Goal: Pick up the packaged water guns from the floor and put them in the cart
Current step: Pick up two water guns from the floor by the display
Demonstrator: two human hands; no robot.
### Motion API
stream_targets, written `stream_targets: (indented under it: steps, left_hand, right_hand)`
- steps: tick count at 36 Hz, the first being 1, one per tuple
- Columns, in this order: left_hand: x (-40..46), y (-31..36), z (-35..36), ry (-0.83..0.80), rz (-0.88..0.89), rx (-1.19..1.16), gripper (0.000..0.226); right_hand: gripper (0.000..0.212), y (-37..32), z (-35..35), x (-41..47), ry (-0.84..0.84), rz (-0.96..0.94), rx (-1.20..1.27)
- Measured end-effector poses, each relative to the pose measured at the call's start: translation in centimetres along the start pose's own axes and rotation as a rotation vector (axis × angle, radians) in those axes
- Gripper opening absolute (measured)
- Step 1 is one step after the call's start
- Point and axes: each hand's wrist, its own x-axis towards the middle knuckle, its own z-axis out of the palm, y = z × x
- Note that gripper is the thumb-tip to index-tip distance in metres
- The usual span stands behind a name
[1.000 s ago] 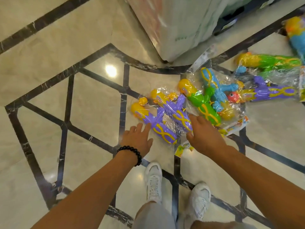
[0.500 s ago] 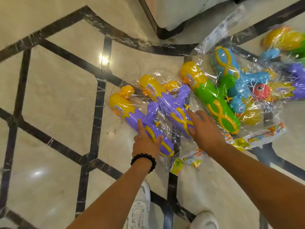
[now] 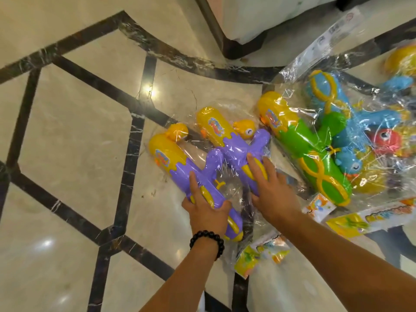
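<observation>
Two glossy purple-and-yellow plastic water guns in crinkled clear bags (image 3: 180, 170) lie on the polished marble floor (image 3: 74, 122), long axes running near-right to far-left, yellow tanks far. The left hand (image 3: 206, 210) grips the nearer-left gun's barrel; the right hand (image 3: 270, 188) presses flat, fingers spread, on the other.

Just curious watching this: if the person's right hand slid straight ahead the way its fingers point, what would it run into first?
Probably the yellow duck head on the second purple water gun, which the right hand already rests on. Depth is hard to judge.
</observation>
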Motion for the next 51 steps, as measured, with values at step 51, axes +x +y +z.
stream_targets:
  steps: [51]
  left_hand:
    - [-63.0, 69.8, -45.8, -0.143, 1.315, 0.072, 0.097]
  right_hand:
    - [0.084, -13.5, -87.2, -61.8, 1.064, 0.235, 0.308]
